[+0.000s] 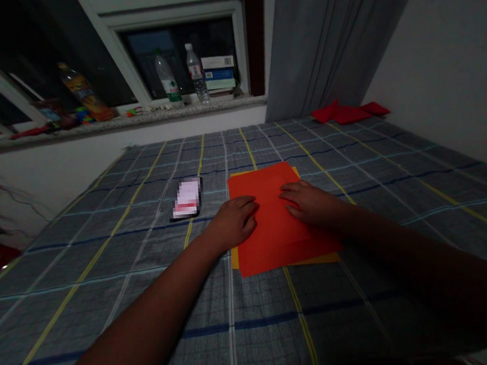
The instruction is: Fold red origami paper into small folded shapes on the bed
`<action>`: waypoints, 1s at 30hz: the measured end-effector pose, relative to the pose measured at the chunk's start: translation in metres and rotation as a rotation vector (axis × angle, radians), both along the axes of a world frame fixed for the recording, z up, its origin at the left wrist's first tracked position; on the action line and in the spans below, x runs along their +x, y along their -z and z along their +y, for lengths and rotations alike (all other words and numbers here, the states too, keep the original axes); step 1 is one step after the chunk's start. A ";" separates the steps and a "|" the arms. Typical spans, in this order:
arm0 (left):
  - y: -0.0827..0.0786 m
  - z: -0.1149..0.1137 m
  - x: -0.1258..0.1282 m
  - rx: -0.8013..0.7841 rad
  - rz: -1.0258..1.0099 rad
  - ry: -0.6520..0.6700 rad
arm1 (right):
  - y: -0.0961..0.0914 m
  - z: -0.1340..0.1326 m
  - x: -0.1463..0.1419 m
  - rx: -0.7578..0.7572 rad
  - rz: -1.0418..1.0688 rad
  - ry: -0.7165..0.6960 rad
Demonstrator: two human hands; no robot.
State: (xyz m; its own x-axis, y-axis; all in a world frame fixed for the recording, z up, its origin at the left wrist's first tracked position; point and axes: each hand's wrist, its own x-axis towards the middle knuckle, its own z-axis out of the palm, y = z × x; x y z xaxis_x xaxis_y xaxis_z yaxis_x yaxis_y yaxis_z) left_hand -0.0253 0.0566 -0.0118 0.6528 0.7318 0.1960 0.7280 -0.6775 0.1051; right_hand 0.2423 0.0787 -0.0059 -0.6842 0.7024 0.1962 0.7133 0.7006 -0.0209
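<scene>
An orange-red sheet of paper (pixel 271 219) lies flat on the plaid bed cover, turned slightly askew. Beneath it, the edges of a yellow-orange sheet (pixel 321 259) show at the top and bottom. My left hand (pixel 234 221) rests on the red sheet's left edge, fingers stretched out and pointing inward. On the right side of the same sheet lies my right hand (pixel 305 199), fingers extended over the paper. Neither hand grips anything. Left of my left hand is a phone (pixel 187 198) with a lit, blurred screen.
The plaid bed cover (pixel 151 300) spreads all round. Folded red items (pixel 349 113) lie at its far right corner. On the windowsill (pixel 238 102) stand a green-labelled bottle (pixel 168 79), a clear bottle (pixel 196 74), an orange drink bottle (pixel 85 93) and stacked boxes (pixel 219 74). A grey curtain (pixel 317 44) hangs behind.
</scene>
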 end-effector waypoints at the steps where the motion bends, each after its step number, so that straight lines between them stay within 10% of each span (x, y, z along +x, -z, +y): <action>1: 0.000 0.000 0.000 -0.002 -0.004 0.000 | 0.001 0.000 0.000 -0.002 -0.006 -0.001; 30: 0.003 0.002 0.000 0.014 0.114 0.003 | -0.017 0.001 0.001 -0.178 -0.019 0.032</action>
State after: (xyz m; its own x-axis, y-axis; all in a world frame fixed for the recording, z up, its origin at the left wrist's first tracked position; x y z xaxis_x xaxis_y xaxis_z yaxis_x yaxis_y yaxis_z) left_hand -0.0253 0.0588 -0.0150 0.6733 0.7276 0.1309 0.7328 -0.6803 0.0125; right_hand 0.2429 0.0797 0.0114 -0.6634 0.7463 0.0541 0.7365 0.6640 -0.1293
